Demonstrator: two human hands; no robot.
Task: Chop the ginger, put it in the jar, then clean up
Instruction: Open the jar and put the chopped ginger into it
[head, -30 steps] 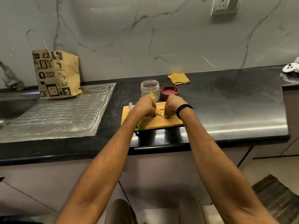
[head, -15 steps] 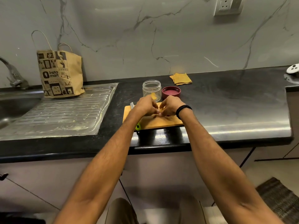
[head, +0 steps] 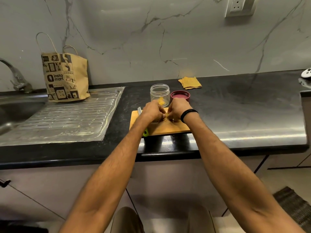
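Head view: both forearms reach in, left hand (head: 152,111) and right hand (head: 177,109) meet on the cutting board (head: 168,128), fingers curled, pinching the ginger pieces (head: 166,116) between them; knife (head: 146,132) lies under the left forearm; beyond, open jar (head: 159,91), red lid (head: 180,96), folded cloth (head: 190,82).

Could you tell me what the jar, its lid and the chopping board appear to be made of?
The jar looks like clear plastic, possibly glass: you see ginger through it. The lid seems dark red plastic, smooth, slightly glossy. The chopping board looks like pale wood or bamboo, matte.
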